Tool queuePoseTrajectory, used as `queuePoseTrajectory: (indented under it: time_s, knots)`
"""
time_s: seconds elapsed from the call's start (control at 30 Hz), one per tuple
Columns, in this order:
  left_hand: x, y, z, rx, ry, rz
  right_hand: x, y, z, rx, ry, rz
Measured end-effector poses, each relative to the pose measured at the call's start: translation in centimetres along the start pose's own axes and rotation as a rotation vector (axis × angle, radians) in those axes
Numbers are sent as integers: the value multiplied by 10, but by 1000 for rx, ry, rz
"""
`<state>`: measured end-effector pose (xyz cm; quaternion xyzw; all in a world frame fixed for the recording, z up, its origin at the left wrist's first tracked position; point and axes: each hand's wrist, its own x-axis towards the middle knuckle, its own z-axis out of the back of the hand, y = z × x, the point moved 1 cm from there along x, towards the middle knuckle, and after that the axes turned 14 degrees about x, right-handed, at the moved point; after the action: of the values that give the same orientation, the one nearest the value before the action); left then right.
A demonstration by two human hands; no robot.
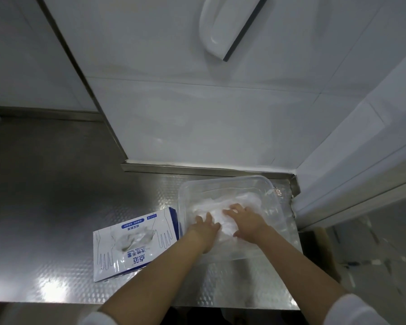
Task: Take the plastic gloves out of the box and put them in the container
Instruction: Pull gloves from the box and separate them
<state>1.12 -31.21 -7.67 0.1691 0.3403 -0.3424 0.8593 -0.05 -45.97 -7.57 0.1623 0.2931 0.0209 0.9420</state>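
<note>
L hand (205,227) + R hand (246,221) pressing gloves (244,200) in container (282,219).
Fingers (208,218) of both spread, fairly straight, flat on pile, gripping nothing. Gloves mid-container. Container on steel surface (56,207) at approx 3 o'clock, near wall (197,125) corner. Box (131,240) lies flat just beside it at 9 o'clock, some gloves showing in its opening.

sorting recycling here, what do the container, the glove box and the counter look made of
Container: clear glossy plastic; the counter shows through its walls.
Glove box: probably printed cardboard, matte with flat folded panels.
Counter: likely stainless steel, embossed dimples and bright reflections.
</note>
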Motion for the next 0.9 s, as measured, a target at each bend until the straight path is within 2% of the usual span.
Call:
queuePoseTrajectory:
  time_s: [0.1, 0.17, 0.2, 0.27, 0.33, 0.37, 0.43, 0.5, 0.67, 0.77, 0.9]
  knots:
    - [-7, 2, 8, 35, 52, 1, 1, 3, 4, 12, 36, -43]
    - [-18, 5, 19, 71, -24, 20, -2, 10, 11, 47, 28, -64]
    - [-25, 8, 26, 76, -126, 37, -5, 16, 15, 75, 10, -60]
    - [-43, 17, 41, 10, -435, 73, -17, 32, 23, 147, -87, -23]
    - [-66, 32, 48, -179, -722, 116, -33, 52, 29, 239, -251, 28]
    - [-78, 41, 46, -270, -809, 149, -41, 63, 31, 300, -338, 68]
    - [-98, 62, 31, -371, -867, 234, -56, 90, 32, 409, -462, 178]
    - [-111, 84, 5, -398, -787, 329, -66, 117, 30, 443, -486, 310]
    - [-128, 122, -67, -346, -335, 546, -62, 171, 6, 414, -334, 528]
    - [-133, 128, -93, -372, -221, 486, -47, 192, -15, 312, -207, 507]
    - [-135, 134, -97, -424, -231, 413, -27, 205, -39, 239, -111, 374]
